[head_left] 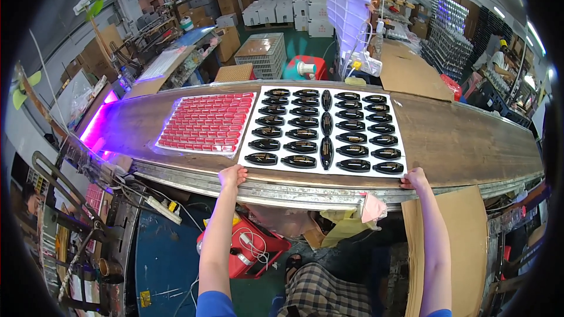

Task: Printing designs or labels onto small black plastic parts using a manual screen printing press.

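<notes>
A white sheet-like tray [335,135] lies on the brown bench top in front of me. Rows of glossy black, bullet-shaped pieces [302,134] with gold markings cover it; a middle column is turned lengthwise. My left hand [233,176] is closed at the tray's near left corner, fingers curled at the bench edge. At the near right corner, my right hand [415,179] is likewise closed, its fingertips against the corner. Left of the tray, and close beside it, rests a clear-wrapped pack of red pieces [205,123] in neat rows.
The long bench [464,135] has a metal front rail [305,194]. Purple light [97,120] glows at its left end. Beneath stands a red plastic stool [247,258] with a white cable; cardboard sheets [449,240] lean at right. Beyond are a crate [261,56] and a fan [304,69].
</notes>
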The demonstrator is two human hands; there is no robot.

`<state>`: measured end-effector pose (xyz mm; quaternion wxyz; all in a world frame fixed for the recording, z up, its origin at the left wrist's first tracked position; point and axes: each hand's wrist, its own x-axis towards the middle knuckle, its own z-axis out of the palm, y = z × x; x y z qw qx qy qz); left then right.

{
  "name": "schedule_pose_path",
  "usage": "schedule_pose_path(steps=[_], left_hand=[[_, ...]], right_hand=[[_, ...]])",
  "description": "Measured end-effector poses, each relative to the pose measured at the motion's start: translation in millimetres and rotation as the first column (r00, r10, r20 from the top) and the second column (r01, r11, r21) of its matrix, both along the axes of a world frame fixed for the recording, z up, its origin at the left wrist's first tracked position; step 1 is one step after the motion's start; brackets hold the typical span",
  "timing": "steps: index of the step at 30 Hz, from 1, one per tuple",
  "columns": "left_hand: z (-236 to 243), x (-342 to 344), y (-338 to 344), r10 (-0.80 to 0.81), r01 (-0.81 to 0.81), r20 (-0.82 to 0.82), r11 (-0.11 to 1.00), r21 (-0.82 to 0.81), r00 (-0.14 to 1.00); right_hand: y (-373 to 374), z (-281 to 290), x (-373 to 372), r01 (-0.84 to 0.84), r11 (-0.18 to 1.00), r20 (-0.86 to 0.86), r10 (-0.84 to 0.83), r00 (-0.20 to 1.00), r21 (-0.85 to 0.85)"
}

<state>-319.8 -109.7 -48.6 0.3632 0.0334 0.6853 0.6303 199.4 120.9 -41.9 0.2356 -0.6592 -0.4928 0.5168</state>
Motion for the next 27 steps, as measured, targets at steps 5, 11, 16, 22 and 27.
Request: schedule_pose_path(steps=[5, 11, 16, 22, 27], left_hand=[[-6.5, -14.9, -19.1, 0.035, -0.034, 0.012, 0.999, -0.033, 0.999], [2.7, 18.8, -18.7, -0.004, 0.007, -0.143, 1.0, 0.019, 0.99], [4.9, 123.5, -57.2, 0.052, 0.074, -0.353, 0.939, 0.336, 0.934], [-68.6, 292.8, -138.7, -0.35, 0.383, -0.167, 0.889, 0.251, 0.922], [-79.0, 412.8, -212.1, -0.847, 0.835, 0.015, 0.526, 0.159, 0.531]], right_hand=[[-9.3, -3.7, -26.4, -0.006, 1.0, 0.08, 0.007, 0.997, -0.019], [-17.9, 28.5, 5.4, -0.249, 0.95, 0.646, 0.071, 0.76, 0.188], [-106.9, 70.8, 31.2, -0.141, 0.877, 0.23, 0.036, 0.972, 0.458], [-296.5, 104.9, 50.2, 0.017, 0.949, -0.335, 0.094, 0.938, 0.315], [-445.0, 107.1, 99.7, 0.179, 0.972, -0.415, -0.1, 0.904, 0.154]])
